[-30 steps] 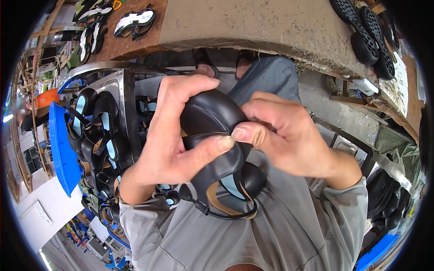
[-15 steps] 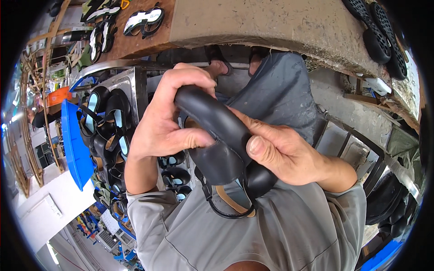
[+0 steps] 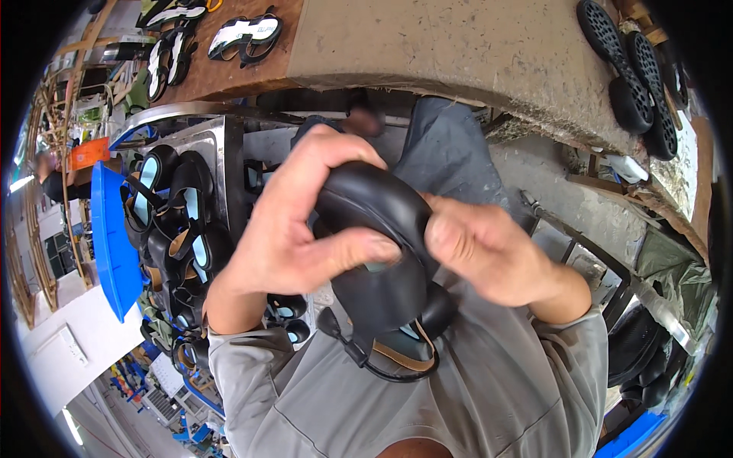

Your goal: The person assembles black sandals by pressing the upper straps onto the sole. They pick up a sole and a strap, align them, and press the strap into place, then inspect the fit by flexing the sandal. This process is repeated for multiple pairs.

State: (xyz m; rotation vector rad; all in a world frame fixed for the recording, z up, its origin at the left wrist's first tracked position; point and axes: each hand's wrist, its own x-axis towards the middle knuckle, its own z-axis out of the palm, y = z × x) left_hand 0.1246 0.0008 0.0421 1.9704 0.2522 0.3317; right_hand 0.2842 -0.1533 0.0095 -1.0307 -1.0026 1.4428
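Note:
A black sandal (image 3: 379, 296) with a smooth thick sole edge is held in front of my chest. My left hand (image 3: 286, 229) wraps its toe end, fingers over the far side and thumb pressed on the upper near the sole seam. On the opposite side, my right hand (image 3: 492, 256) grips the sole edge with its thumb on top; this hand is slightly blurred. Toward my shirt hang the sandal's strap and buckle, and a tan and light blue insole shows inside. The fingertips behind the shoe are hidden.
A worn workbench (image 3: 427, 38) runs ahead, with black soles (image 3: 645, 91) at its right end and sandal uppers (image 3: 246, 34) at its left. Finished black sandals (image 3: 172, 206) are piled on my left beside a blue tray (image 3: 114, 237). A metal frame (image 3: 588, 237) stands on my right.
The sandal and both hands have shifted slightly right, and the sandal's toe has tipped lower. My left thumb has slid along the upper. My legs have moved under the bench.

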